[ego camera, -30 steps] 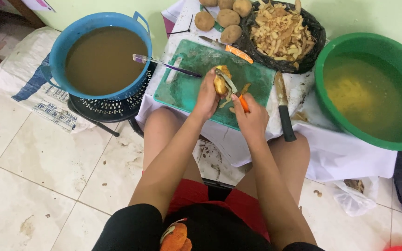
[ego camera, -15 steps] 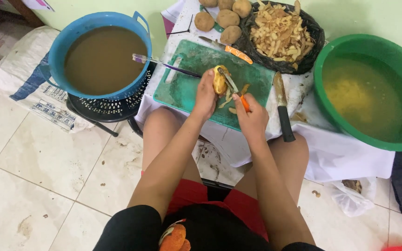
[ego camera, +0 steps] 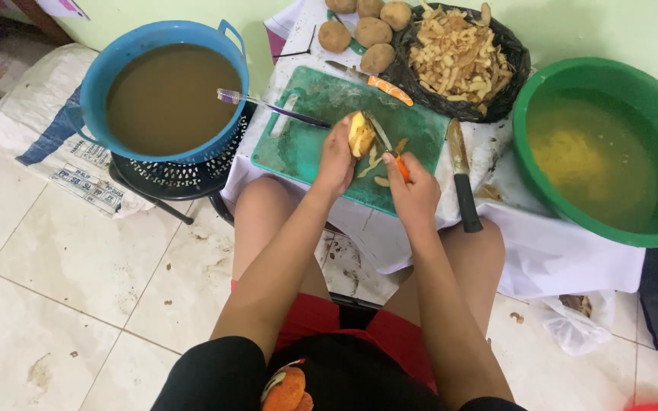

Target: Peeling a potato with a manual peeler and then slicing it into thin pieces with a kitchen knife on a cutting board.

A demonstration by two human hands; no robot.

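Left hand (ego camera: pixel 336 156) is curled around a half-peeled potato (ego camera: pixel 359 134), gripping it from behind and below, held up just above the green cutting board (ego camera: pixel 306 141). Right hand (ego camera: pixel 414 190) is closed on the orange handle of a peeler (ego camera: pixel 387 146), blade laid against the potato's pale, bared side, with a few strips of peel lying on the board beneath. That potato looks firm and solid, a fair weight for one hand, but its peeled face is likely wet and slippery, so the safest hold is probably on the part that still has skin, fingers wrapped well round and clear of the blade's path. Beside the board rests a black-handled knife (ego camera: pixel 462 179), and an orange-handled one (ego camera: pixel 378 82) lies at the far edge. Unpeeled potatoes (ego camera: pixel 367 34) wait by a black bag of peelings (ego camera: pixel 462 57). A blue tub (ego camera: pixel 165 95) of murky brown water sits left, a green basin (ego camera: pixel 611 152) of yellowish water right.
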